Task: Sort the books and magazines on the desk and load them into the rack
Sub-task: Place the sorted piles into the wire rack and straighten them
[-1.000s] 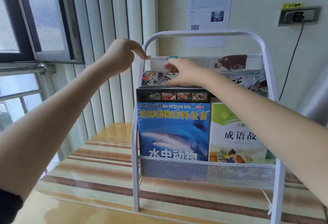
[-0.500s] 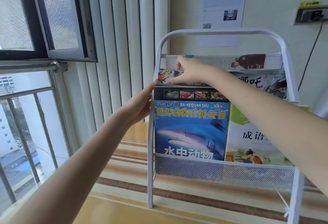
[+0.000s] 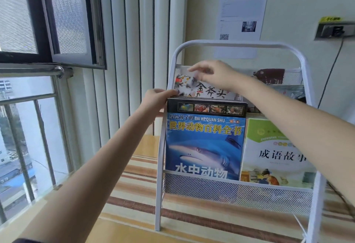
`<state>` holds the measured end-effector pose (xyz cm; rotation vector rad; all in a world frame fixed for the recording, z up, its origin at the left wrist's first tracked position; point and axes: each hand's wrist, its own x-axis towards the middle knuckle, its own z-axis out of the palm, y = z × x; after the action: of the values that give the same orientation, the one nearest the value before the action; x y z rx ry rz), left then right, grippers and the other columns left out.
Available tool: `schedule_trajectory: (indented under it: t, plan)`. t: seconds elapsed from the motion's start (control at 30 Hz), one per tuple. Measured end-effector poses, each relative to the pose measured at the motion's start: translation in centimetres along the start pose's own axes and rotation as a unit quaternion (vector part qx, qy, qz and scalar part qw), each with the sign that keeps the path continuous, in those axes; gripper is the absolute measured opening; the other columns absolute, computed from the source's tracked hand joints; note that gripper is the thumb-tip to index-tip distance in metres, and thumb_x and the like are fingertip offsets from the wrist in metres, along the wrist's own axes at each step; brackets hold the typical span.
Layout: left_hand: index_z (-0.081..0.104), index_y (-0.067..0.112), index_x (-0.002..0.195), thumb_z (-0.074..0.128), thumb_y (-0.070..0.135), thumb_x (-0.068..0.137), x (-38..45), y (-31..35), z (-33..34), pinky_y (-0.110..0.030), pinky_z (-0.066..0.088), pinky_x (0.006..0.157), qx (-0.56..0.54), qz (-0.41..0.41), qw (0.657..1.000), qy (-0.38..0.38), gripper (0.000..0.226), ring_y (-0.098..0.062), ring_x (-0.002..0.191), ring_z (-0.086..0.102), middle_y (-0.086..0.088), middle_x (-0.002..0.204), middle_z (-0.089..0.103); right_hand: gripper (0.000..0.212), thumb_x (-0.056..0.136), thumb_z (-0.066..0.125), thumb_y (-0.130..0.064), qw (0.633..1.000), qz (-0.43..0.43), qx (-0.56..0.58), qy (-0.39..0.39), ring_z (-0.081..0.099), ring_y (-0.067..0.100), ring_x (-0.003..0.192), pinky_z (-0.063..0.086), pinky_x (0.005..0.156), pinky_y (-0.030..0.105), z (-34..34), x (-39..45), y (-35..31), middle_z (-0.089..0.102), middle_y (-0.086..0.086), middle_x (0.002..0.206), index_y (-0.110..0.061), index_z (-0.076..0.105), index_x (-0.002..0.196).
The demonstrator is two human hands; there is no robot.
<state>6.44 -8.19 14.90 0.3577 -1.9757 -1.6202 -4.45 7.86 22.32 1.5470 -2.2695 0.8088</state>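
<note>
A white metal rack stands on the desk. Its front tier holds a blue shark book and a green-and-white book. Behind them stands a white book with black characters, and a further book with a brown animal sits at the back. My left hand reaches over the rack's left post, its fingertips touching the top left corner of the shark book's stack. My right hand is blurred at the white book's top edge, fingers loosely curved; whether it pinches the book is unclear.
The rack stands on a striped mat on the wooden desk. White vertical blinds and a window with a metal railing are to the left. A paper notice and a wall socket with a cable are behind.
My right hand has lifted from pressing on the white book to its top edge, showing more of the cover. My left hand has slid up to the stack's top left corner.
</note>
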Motion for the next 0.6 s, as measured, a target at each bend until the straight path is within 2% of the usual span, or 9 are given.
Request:
schedule_trajectory:
  t: [0.07,0.13,0.2,0.27,0.33,0.37,0.43,0.53,0.6]
  plan:
    - [0.061,0.004,0.101,0.064,0.035,0.087,0.0,0.1,-0.2,-0.027,0.055,0.06,-0.007,-0.025,0.999,-0.019,0.034,-0.017,0.075,0.067,-0.008,0.088,0.07,0.033,0.092,0.058,-0.026,0.999,0.012,-0.03,0.023,0.051,0.011,0.093,0.042,0.082,0.028,-0.2,-0.7,0.8,0.06,-0.002,0.122,-0.028,0.059,0.125]
    - [0.06,0.006,0.095,0.064,0.033,0.087,0.1,0.8,-0.6,-0.027,0.055,0.063,-0.002,-0.077,0.995,-0.056,0.028,-0.018,0.073,0.066,-0.005,0.085,0.069,0.044,0.086,0.066,-0.024,0.998,0.028,-0.056,-0.012,0.046,0.014,0.102,0.037,0.086,0.031,0.4,-1.4,1.6,0.055,-0.003,0.121,-0.035,0.056,0.127]
    - [0.058,0.007,0.092,0.063,0.026,0.088,0.4,1.9,-0.7,-0.028,0.056,0.062,0.036,-0.118,0.99,-0.074,0.02,-0.019,0.072,0.064,-0.005,0.084,0.066,0.048,0.083,0.069,-0.021,0.999,0.023,-0.043,-0.012,0.044,0.015,0.103,0.036,0.089,0.031,0.7,-1.6,1.5,0.053,-0.005,0.114,-0.04,0.056,0.126]
    - [0.055,0.006,0.09,0.06,0.017,0.09,0.5,3.5,-0.4,-0.031,0.058,0.065,0.089,-0.133,0.985,-0.067,0.012,-0.02,0.076,0.063,-0.006,0.087,0.064,0.047,0.084,0.068,-0.012,1.0,0.015,-0.026,0.005,0.046,0.008,0.09,0.038,0.083,0.025,0.5,-1.3,0.9,0.052,-0.014,0.097,-0.034,0.06,0.124]
    - [0.054,0.005,0.095,0.059,0.013,0.089,0.7,4.6,0.2,-0.036,0.057,0.077,0.166,-0.117,0.978,-0.046,0.011,-0.022,0.087,0.063,-0.007,0.092,0.064,0.047,0.085,0.065,-0.006,0.999,0.017,-0.042,-0.01,0.046,0.001,0.082,0.037,0.076,0.023,0.3,-1.1,0.6,0.045,-0.022,0.088,-0.028,0.06,0.126]
    - [0.055,0.003,0.1,0.061,0.013,0.088,0.8,4.9,0.5,-0.036,0.056,0.079,0.197,-0.104,0.974,-0.034,0.017,-0.023,0.09,0.063,-0.009,0.095,0.064,0.048,0.086,0.064,-0.008,0.997,0.019,-0.062,-0.032,0.05,0.007,0.084,0.039,0.076,0.026,0.4,-1.2,0.5,0.043,-0.022,0.089,-0.028,0.057,0.129]
    - [0.054,0.003,0.106,0.067,0.014,0.085,1.0,4.8,0.8,-0.034,0.057,0.072,0.214,-0.084,0.973,-0.016,0.027,-0.021,0.082,0.066,-0.012,0.096,0.067,0.049,0.09,0.062,-0.018,0.99,0.021,-0.121,-0.072,0.051,0.026,0.099,0.039,0.083,0.032,0.6,-1.5,0.7,0.041,-0.015,0.091,-0.033,0.05,0.135]
    - [0.055,0.003,0.104,0.074,0.017,0.079,1.0,4.3,0.7,-0.037,0.058,0.072,0.177,-0.063,0.982,0.004,0.034,-0.019,0.074,0.067,-0.011,0.093,0.068,0.041,0.093,0.054,-0.036,0.984,0.033,-0.167,-0.054,0.032,0.024,0.122,0.025,0.105,0.041,-0.1,-1.2,1.5,0.043,-0.001,0.116,-0.041,0.049,0.134]
    - [0.057,0.003,0.104,0.077,0.021,0.076,1.1,4.0,0.6,-0.042,0.058,0.077,0.178,-0.039,0.983,0.017,0.039,-0.021,0.082,0.067,-0.01,0.095,0.068,0.041,0.094,0.052,-0.034,0.985,0.029,-0.169,0.004,0.027,0.022,0.128,0.023,0.109,0.044,-0.8,-1.5,2.2,0.04,-0.001,0.133,-0.041,0.048,0.134]
